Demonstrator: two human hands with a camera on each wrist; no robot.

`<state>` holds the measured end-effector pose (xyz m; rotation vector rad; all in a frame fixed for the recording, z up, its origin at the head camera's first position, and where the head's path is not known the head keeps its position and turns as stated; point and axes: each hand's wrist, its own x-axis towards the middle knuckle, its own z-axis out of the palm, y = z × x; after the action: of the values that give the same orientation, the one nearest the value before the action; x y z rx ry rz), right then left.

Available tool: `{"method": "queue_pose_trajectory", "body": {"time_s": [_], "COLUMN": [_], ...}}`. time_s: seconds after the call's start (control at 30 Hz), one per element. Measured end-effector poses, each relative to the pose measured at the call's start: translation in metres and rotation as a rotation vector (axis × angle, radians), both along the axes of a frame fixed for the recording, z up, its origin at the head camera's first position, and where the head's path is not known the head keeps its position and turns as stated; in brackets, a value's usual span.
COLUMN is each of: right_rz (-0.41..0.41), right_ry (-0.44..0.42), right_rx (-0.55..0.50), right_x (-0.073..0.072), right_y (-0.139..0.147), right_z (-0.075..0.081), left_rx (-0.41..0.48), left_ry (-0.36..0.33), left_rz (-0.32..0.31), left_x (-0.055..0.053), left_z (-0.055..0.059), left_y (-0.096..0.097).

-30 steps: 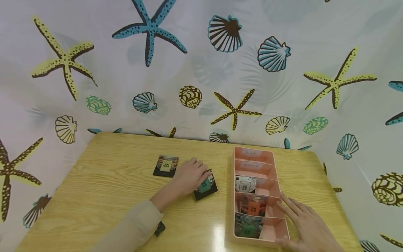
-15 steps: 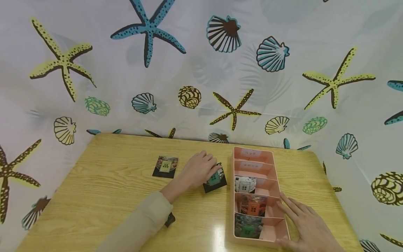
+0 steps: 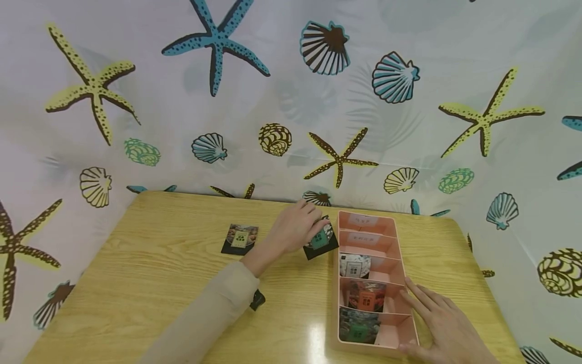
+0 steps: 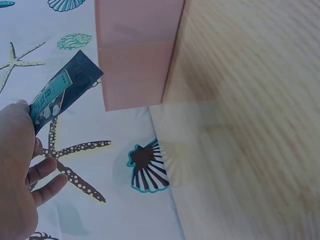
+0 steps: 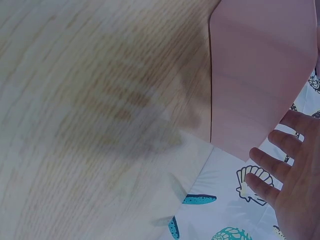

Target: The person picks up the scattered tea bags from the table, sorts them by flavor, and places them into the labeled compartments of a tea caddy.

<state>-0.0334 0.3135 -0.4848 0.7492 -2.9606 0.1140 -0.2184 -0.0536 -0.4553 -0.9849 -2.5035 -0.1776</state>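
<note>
My left hand [image 3: 295,227] pinches a square black packet with a teal label [image 3: 321,243], thumb on its printed face. The packet is tilted and overlaps the left rim of a pink divided box [image 3: 396,331] in the head view; the left wrist view shows the packet [image 4: 75,85] off the table, beside the box's wall [image 4: 135,70]. At the box's right side, my right hand [image 3: 440,323] rests with fingers spread and fairly straight, fingertips along the outer wall [image 5: 260,75]. The three nearer compartments hold a green-labelled packet [image 3: 358,327], a red-labelled packet [image 3: 366,297] and a white packet [image 3: 355,266].
Another black packet with a yellow-green label [image 3: 240,239] lies on the wooden table [image 3: 173,253], left of my left hand. White labels [image 3: 362,220] mark the box's two far compartments. A curtain [image 3: 254,101] printed with starfish and shells hangs behind the table.
My left hand has carried the teal-labelled packet to the right and farther back, up to the box's left side. The right hand and the box have stayed put.
</note>
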Motion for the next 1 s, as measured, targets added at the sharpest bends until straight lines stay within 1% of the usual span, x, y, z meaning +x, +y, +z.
{"method": "queue_pose_trajectory", "body": {"time_s": [0.13, 0.33, 0.47, 0.6, 0.73, 0.83, 0.93, 1.0], "right_rz": [-0.009, -0.028, -0.046, -0.06, -0.064, -0.064, -0.054, -0.045], "right_ry": [-0.005, -0.012, -0.026, -0.038, -0.041, -0.044, -0.035, -0.025], "right_rx": [0.009, 0.02, 0.031, 0.038, 0.037, 0.036, 0.034, 0.035], "right_x": [0.0, 0.001, 0.001, 0.001, 0.001, 0.0, 0.0, 0.0], "right_y": [0.0, -0.001, -0.002, -0.003, -0.003, -0.003, -0.003, -0.002], "right_z": [-0.001, -0.002, -0.001, 0.0, -0.001, -0.002, -0.002, -0.002], "left_rx": [0.004, 0.018, 0.008, 0.009, 0.027, 0.029, 0.018, 0.007], "left_ry": [0.013, -0.003, -0.008, 0.026, 0.047, 0.067, 0.096, 0.097], "left_rz": [-0.013, -0.032, -0.026, -0.018, -0.034, -0.032, -0.028, -0.031], "left_x": [-0.005, -0.009, -0.012, -0.015, -0.017, -0.019, -0.021, -0.022], "left_z": [0.007, 0.015, 0.016, 0.014, 0.012, 0.009, 0.007, 0.005], "left_y": [0.008, 0.024, 0.037, 0.048, 0.058, 0.065, 0.071, 0.074]}}
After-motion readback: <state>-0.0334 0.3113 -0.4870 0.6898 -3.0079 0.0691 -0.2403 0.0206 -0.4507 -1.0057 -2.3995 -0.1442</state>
